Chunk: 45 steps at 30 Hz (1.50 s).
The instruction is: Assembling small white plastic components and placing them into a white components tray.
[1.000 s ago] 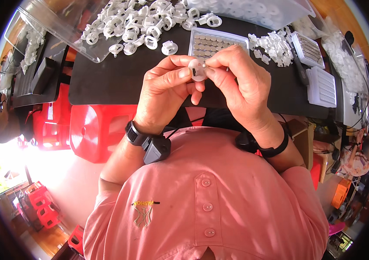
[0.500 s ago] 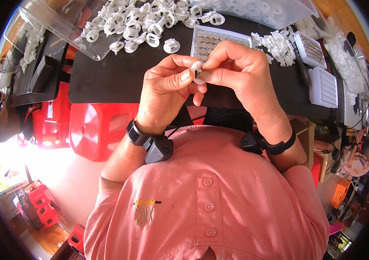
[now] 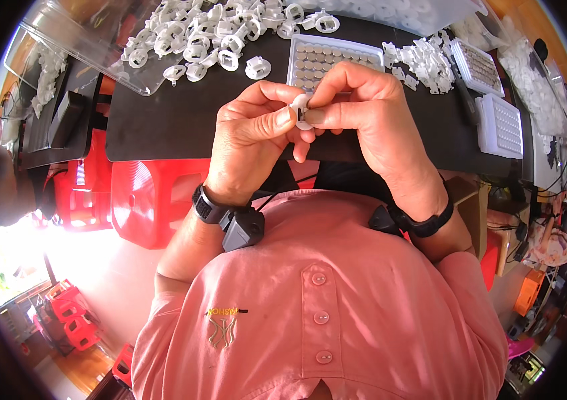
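Small white plastic part (image 3: 301,111): mostly hidden between fingertips of left hand (image 3: 251,143) and right hand (image 3: 370,113); shape indiscernible.

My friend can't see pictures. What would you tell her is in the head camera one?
Two bare hands, the left hand and right hand, pinch one small white plastic ring piece together above a black table. Behind them lie a heap of white ring pieces and a tray of small round discs.
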Each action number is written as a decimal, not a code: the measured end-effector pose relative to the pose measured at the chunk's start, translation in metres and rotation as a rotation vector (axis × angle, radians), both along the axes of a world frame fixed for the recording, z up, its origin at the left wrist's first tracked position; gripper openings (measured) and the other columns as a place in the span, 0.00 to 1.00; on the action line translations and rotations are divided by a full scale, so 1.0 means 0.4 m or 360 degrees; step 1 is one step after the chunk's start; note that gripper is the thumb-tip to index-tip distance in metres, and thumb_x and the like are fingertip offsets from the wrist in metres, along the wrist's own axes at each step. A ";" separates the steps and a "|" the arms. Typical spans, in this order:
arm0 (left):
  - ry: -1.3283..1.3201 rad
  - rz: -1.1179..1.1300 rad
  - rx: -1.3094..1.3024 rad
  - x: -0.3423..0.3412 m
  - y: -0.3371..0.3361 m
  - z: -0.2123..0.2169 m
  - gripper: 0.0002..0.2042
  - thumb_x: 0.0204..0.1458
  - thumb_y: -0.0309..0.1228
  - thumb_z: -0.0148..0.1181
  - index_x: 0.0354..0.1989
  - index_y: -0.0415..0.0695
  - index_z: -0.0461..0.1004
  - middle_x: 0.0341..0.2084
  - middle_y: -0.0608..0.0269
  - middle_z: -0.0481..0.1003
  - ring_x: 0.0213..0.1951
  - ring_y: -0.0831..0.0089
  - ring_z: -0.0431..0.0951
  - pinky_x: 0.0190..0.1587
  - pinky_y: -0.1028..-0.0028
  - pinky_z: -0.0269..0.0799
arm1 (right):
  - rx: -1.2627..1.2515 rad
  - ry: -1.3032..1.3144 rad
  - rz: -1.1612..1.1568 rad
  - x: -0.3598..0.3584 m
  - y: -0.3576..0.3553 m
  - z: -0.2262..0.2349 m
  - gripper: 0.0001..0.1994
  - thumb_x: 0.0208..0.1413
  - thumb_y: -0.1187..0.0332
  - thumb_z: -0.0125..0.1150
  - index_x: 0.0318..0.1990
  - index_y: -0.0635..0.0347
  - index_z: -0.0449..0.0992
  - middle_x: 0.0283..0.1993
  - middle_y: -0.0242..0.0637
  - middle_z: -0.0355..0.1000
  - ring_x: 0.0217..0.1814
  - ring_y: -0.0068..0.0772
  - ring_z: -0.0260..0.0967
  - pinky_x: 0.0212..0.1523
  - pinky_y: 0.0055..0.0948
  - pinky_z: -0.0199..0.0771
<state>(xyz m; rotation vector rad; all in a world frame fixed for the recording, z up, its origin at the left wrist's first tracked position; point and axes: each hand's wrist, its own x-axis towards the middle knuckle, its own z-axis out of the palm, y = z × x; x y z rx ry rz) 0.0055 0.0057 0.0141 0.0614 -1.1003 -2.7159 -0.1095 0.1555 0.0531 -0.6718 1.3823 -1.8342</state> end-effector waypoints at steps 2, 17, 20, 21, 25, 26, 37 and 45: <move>-0.0005 0.0027 -0.0086 0.001 0.003 0.002 0.11 0.57 0.25 0.64 0.45 0.32 0.75 0.35 0.50 0.79 0.34 0.64 0.82 0.28 0.70 0.78 | 0.0009 -0.0065 -0.0009 0.003 0.001 0.005 0.04 0.48 0.82 0.65 0.29 0.65 0.75 0.29 0.39 0.77 0.29 0.28 0.77 0.34 0.23 0.72; 0.0093 0.0032 0.0014 -0.003 -0.003 -0.017 0.12 0.59 0.27 0.60 0.48 0.32 0.75 0.39 0.45 0.78 0.34 0.64 0.81 0.30 0.69 0.77 | 0.0174 0.1116 -0.0656 -0.059 0.069 -0.004 0.07 0.52 0.81 0.65 0.38 0.62 0.79 0.31 0.25 0.77 0.33 0.14 0.71 0.34 0.18 0.72; 0.0106 0.0029 0.0057 0.000 -0.005 -0.013 0.12 0.60 0.27 0.58 0.47 0.32 0.75 0.39 0.43 0.78 0.34 0.64 0.81 0.30 0.69 0.75 | 0.0484 0.1442 -0.0676 -0.115 0.098 -0.001 0.06 0.55 0.83 0.61 0.39 0.65 0.78 0.34 0.26 0.76 0.35 0.14 0.71 0.39 0.17 0.71; 0.0107 0.0022 0.0066 0.001 -0.006 -0.011 0.12 0.60 0.27 0.57 0.47 0.32 0.75 0.39 0.43 0.78 0.34 0.64 0.80 0.30 0.69 0.75 | 0.0584 0.1601 -0.0644 -0.111 0.097 -0.003 0.07 0.54 0.83 0.61 0.38 0.65 0.78 0.34 0.27 0.76 0.34 0.15 0.71 0.38 0.18 0.70; 0.0133 0.0006 0.0103 0.002 -0.005 -0.015 0.12 0.60 0.26 0.56 0.47 0.32 0.75 0.38 0.44 0.78 0.33 0.64 0.80 0.29 0.69 0.75 | 0.0639 0.2092 -0.0619 -0.073 0.061 -0.023 0.06 0.50 0.82 0.62 0.35 0.61 0.79 0.31 0.35 0.74 0.31 0.30 0.76 0.32 0.24 0.73; 0.0137 0.0008 0.0107 0.004 -0.005 -0.014 0.12 0.60 0.26 0.56 0.47 0.32 0.75 0.38 0.44 0.78 0.33 0.64 0.80 0.29 0.69 0.75 | 0.0695 0.2174 -0.0612 -0.067 0.056 -0.023 0.06 0.50 0.80 0.64 0.35 0.59 0.79 0.31 0.35 0.74 0.31 0.35 0.77 0.31 0.27 0.73; 0.0075 0.0018 0.0048 0.006 -0.002 -0.011 0.12 0.60 0.27 0.59 0.49 0.32 0.75 0.39 0.48 0.78 0.34 0.66 0.80 0.31 0.70 0.76 | 0.0917 0.2390 -0.0389 -0.075 0.070 -0.022 0.05 0.49 0.76 0.64 0.33 0.55 0.78 0.33 0.33 0.74 0.33 0.42 0.76 0.32 0.38 0.74; 0.0052 -0.0004 0.0015 0.003 -0.004 -0.014 0.13 0.60 0.27 0.60 0.49 0.32 0.75 0.39 0.49 0.79 0.34 0.67 0.80 0.31 0.71 0.76 | 0.0197 0.1989 -0.0667 -0.020 0.037 0.004 0.06 0.53 0.80 0.61 0.35 0.59 0.72 0.30 0.37 0.70 0.31 0.42 0.73 0.31 0.34 0.71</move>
